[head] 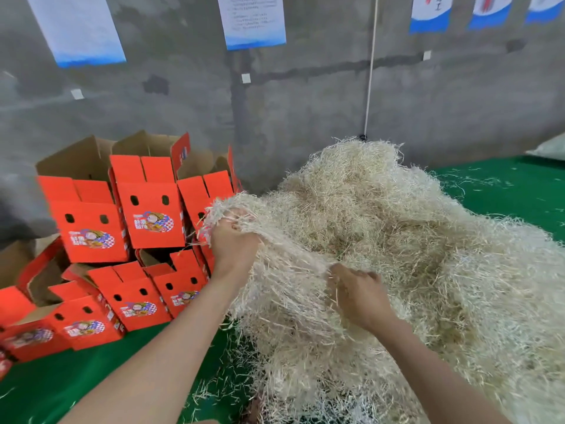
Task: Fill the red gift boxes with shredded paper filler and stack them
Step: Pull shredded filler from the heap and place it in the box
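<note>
A big heap of pale shredded paper filler (397,240) covers the right half of the green floor. My left hand (234,240) is closed around a raised tuft at the heap's left edge, strands sticking out above the fingers. My right hand (360,296) is dug into the filler lower down and a little to the right, fingers curled into the strands. Several red gift boxes (146,215) with open cardboard flaps are stacked in two layers at the left, just beyond my left hand.
The green floor covering (91,381) is strewn with loose strands. A grey concrete wall (305,102) with hanging white and blue posters stands behind. A white cord (370,71) runs down the wall behind the heap. A pale sack edge (550,148) shows at far right.
</note>
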